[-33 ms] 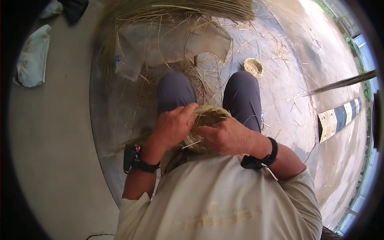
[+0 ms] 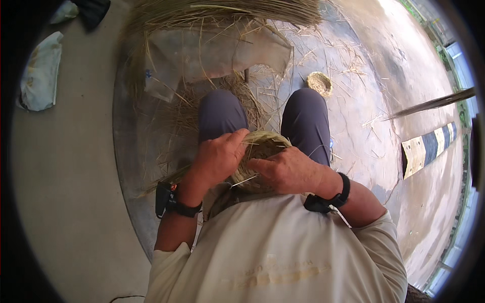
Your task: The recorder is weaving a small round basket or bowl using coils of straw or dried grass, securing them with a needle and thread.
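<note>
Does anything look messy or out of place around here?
Yes, the ground looks messy: loose stalks lie strewn at all angles, some near the small basket, and a rumpled sheet lies among them.

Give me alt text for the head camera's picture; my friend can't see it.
A person's bare left hand grips a round straw-coloured woven basket by a cream cloth shirt; the right hand rests over it. Beyond lie another pale round woven basket and a bundle of long brown stalks.
</note>
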Available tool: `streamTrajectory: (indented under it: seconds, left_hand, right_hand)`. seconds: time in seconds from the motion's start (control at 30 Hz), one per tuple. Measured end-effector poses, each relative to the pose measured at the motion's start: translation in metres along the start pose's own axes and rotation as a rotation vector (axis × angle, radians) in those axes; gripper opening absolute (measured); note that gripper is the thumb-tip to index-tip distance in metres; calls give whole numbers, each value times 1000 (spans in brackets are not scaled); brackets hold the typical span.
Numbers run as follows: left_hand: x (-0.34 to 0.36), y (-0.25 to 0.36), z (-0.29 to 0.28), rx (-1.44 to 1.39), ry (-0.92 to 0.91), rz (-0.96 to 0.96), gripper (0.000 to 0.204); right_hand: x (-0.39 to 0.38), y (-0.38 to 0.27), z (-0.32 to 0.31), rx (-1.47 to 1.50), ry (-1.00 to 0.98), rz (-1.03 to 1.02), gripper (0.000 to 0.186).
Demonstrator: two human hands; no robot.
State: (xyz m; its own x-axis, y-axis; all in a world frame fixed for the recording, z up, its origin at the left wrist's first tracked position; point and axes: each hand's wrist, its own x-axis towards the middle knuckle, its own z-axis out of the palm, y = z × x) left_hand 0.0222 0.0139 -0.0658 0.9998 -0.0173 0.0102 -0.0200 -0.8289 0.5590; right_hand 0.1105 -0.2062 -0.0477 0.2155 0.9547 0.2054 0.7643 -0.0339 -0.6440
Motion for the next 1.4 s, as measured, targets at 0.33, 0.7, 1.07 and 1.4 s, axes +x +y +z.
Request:
streamTrajectory:
  seconds: [0.33, 0.7, 1.07, 1.4]
  left_hand:
    - [4, 9, -8, 13, -27, -23, 36]
    - [0, -16, -17, -72, 307, -192, 26]
    - [0, 14, -23, -88, 428, -94, 26]
    - [-5, 17, -22, -119, 428, -65, 30]
  right_hand:
    - [-7, 12, 15, -227, -97, 38, 30]
    - [-49, 0, -33, 102, 346, 290, 45]
    - [2, -19, 1, -74, 186, 294, 23]
    - [10, -26, -2, -75, 178, 317, 17]
